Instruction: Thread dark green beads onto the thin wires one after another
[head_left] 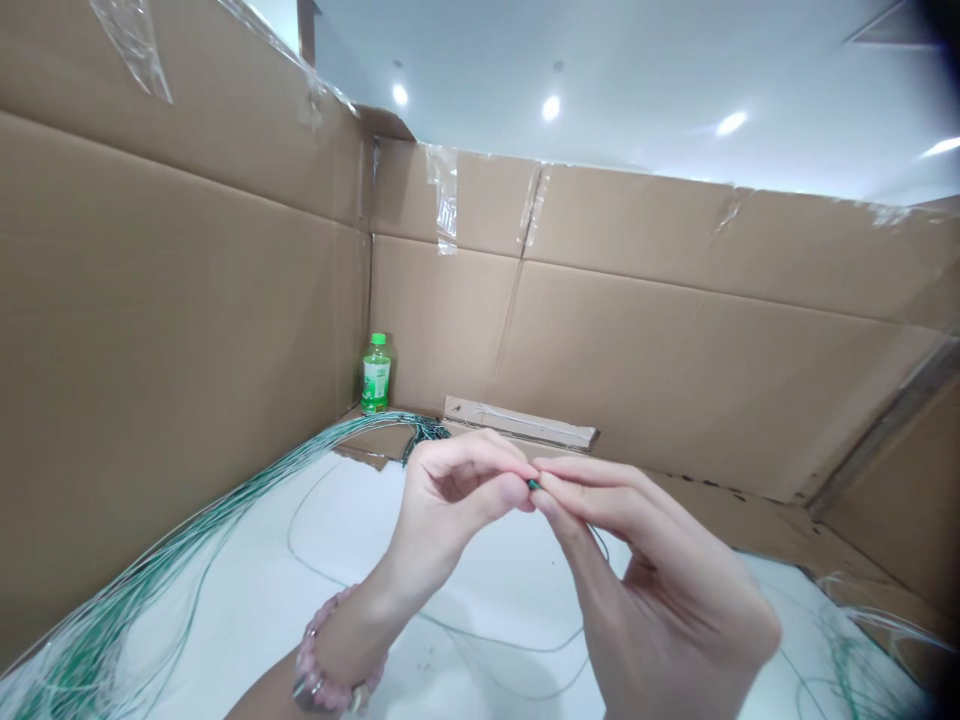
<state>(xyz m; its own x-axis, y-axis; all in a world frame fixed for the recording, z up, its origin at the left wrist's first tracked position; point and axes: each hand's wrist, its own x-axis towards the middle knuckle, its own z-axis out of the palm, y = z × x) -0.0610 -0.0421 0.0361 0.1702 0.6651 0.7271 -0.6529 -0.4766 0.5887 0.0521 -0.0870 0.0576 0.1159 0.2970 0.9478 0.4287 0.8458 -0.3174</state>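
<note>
In front of me, my left hand (pixel 431 525) and my right hand (pixel 660 570) meet fingertip to fingertip. Both pinch a small dark-green piece (pixel 533 485), mostly covered by the fingers, so its exact kind is hidden. A thin green wire (pixel 517 648) loops over the white surface (pixel 360 520) beneath the hands; one stretch rises behind my right fingers, and whether it joins the pinched piece I cannot tell. A pink bead bracelet (pixel 326 650) circles my left wrist.
Along the left side lies a long bundle of green and white wires (pixel 247 500). More loose wires (pixel 855 660) lie at the lower right. A green-capped bottle (pixel 376 375) stands in the far corner, near a cardboard strip (pixel 517 424). Tall cardboard walls (pixel 637 350) enclose the surface.
</note>
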